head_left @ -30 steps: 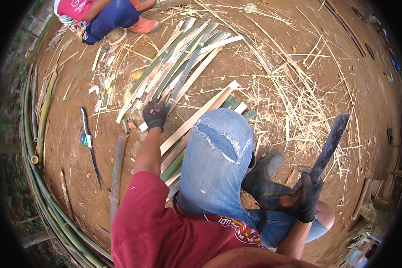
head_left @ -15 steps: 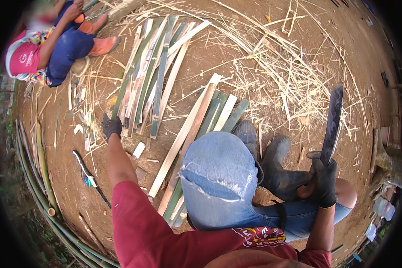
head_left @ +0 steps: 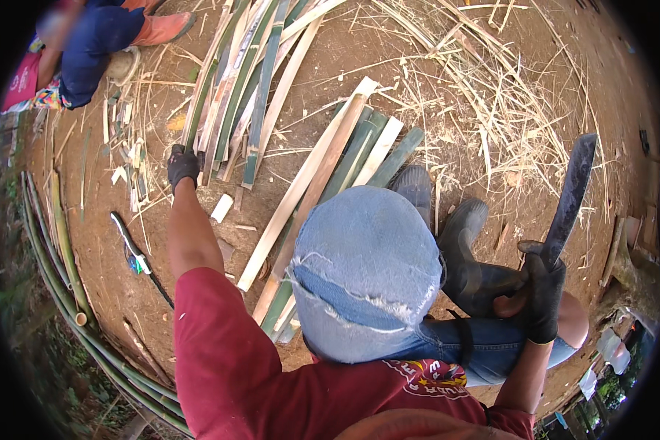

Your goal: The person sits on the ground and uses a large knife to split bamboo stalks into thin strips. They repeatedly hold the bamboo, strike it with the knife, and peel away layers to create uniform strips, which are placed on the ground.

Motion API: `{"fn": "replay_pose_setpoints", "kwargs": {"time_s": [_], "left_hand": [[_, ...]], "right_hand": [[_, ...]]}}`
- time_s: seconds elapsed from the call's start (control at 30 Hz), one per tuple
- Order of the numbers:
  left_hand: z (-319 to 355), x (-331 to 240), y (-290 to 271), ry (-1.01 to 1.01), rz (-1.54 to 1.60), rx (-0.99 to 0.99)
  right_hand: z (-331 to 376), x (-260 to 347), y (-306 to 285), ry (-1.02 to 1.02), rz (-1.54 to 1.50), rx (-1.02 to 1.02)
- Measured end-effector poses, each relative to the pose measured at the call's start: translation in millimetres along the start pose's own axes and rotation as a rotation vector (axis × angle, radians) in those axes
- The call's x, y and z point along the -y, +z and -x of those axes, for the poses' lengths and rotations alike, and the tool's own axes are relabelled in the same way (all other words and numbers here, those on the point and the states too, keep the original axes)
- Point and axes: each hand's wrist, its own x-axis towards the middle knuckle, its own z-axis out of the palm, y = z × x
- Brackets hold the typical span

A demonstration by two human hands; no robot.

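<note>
On the dark red shirt (head_left: 231, 352) is bright printing (head_left: 427, 378) (yellow and white). From the head view, the left hand (head_left: 182, 166) is right at the near ends of the bamboo strips (head_left: 262, 103); I cannot tell if its fingers pinch one. The right hand (head_left: 544, 293) has its fingers wrapped round a big knife (head_left: 573, 194), blade up, well apart from the strips. Brown dirt (head_left: 301, 132) lies between the two piles.

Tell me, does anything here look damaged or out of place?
Yes: the worker's blue jeans have a wide rip with frayed white edges, so they look torn. Bamboo slivers also lie in a loose tangle to the right, untidy compared with the roughly lined-up bamboo slats.
</note>
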Motion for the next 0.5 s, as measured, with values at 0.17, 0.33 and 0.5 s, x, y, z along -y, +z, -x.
{"fn": "replay_pose_setpoints", "kwargs": {"time_s": [0.17,0.33,0.5], "left_hand": [[2,30,-7,-0.074,0.646,0.062],[81,-20,-65,-0.096,1.266,0.096],[164,-60,-134,0.125,1.538,0.135]], "right_hand": [[8,7,-10,-0.037,-0.045,0.053],[14,-4,-15,-0.114,-0.285,0.049],[11,3,-23,-0.209,-0.438,0.144]]}}
